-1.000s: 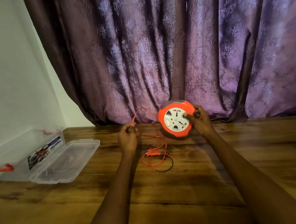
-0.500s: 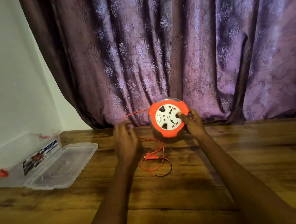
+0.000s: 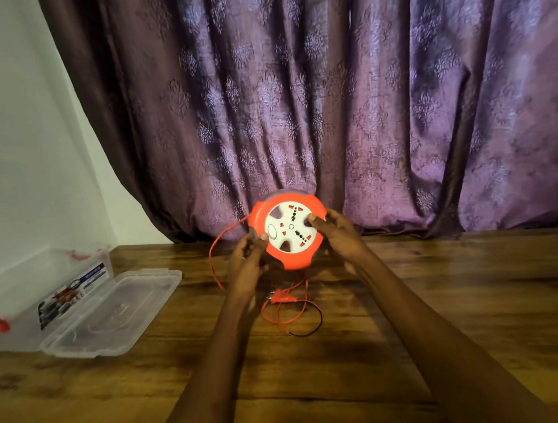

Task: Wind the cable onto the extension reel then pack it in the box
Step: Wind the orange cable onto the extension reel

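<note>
Floor (image 3: 453, 313) wooden; curtain (image 3: 328, 102) behind.

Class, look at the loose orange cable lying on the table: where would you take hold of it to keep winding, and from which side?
Probably pinch the cable on the free loop arching left of the reel, coming from the left with the left hand. That stretch hangs clear of the table, unlike the tangle by the plug.

A purple patterned curtain (image 3: 328, 102) hangs in folds along the far edge of the wooden floor (image 3: 452, 296). A white wall (image 3: 15, 135) rises at the left edge.
</note>
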### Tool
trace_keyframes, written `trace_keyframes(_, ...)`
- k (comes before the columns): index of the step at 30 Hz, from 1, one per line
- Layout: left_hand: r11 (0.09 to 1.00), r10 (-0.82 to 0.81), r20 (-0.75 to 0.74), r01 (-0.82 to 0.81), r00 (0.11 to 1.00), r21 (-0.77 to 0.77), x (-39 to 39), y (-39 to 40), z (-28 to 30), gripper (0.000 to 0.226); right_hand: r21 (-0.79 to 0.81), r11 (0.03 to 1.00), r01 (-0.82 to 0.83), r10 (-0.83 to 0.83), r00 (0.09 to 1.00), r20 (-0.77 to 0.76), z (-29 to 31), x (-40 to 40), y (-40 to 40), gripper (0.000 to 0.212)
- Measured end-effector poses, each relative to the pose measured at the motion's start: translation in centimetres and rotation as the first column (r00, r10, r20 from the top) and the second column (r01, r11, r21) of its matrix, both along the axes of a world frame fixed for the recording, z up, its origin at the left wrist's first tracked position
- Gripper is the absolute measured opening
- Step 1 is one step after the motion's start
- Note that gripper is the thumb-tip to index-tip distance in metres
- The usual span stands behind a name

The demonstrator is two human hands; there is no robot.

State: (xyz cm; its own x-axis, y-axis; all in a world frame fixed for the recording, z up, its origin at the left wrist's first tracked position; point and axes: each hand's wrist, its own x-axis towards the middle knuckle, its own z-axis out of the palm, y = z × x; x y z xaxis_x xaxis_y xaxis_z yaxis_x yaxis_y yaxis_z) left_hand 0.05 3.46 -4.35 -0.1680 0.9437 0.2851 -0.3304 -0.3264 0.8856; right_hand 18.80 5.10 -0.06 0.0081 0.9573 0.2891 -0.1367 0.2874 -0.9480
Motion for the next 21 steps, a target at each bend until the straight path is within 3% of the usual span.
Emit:
trace_keyframes(4, 0.998, 0.007, -0.032, -0.009, 0.999, -0.066, -0.8, 0.3, -0.1, 0.008, 0.108, 0.994, 0.016, -0.022, 0.998, 0.051, 0.6, -0.3, 0.0, 0.025)
trace_keyframes(6, 0.997, 0.019, 0.0, -0.019, 1.0, -0.07, -0.3, 0.2, -0.1, 0.012, 0.274, 0.948, 0.159, -0.237, 0.93, 0.281, 0.6, -0.2, 0.0, 0.041)
trace_keyframes(8, 0.997, 0.044, 0.039, -0.041, 0.998, -0.065, 0.1, 0.0, -0.1, 0.018, 0.55, 0.806, 0.218, -0.526, 0.691, 0.497, 0.0, 0.1, -0.4, 0.049)
trace_keyframes(10, 0.994, 0.078, 0.081, -0.071, 0.994, -0.083, 0.3, -0.1, -0.1, 0.019, 0.729, 0.684, 0.027, -0.667, 0.426, 0.611, -0.3, -0.1, -1.0, 0.046)
trace_keyframes(12, 0.993, 0.085, 0.126, -0.074, 0.988, -0.095, 0.0, 0.0, -0.2, 0.02, 0.719, 0.676, -0.163, -0.702, 0.155, 0.695, -0.4, -0.7, -1.4, 0.05)
trace_keyframes(13, 0.993, 0.084, 0.139, -0.071, 0.987, -0.093, -0.1, 0.0, -0.3, 0.021, 0.699, 0.684, -0.207, -0.703, 0.069, 0.708, -0.3, -0.9, -1.5, 0.05)
trace_keyframes(15, 0.994, 0.085, 0.138, -0.075, 0.987, -0.082, 0.0, -0.1, -0.3, 0.022, 0.672, 0.704, -0.229, -0.69, 0.002, 0.724, 0.1, -1.3, -1.7, 0.052)
trace_keyframes(21, 0.997, 0.067, 0.149, -0.061, 0.987, -0.043, 0.8, -0.3, -0.5, 0.023, 0.677, 0.712, -0.188, -0.697, -0.071, 0.714, 1.4, -2.6, -1.5, 0.061)
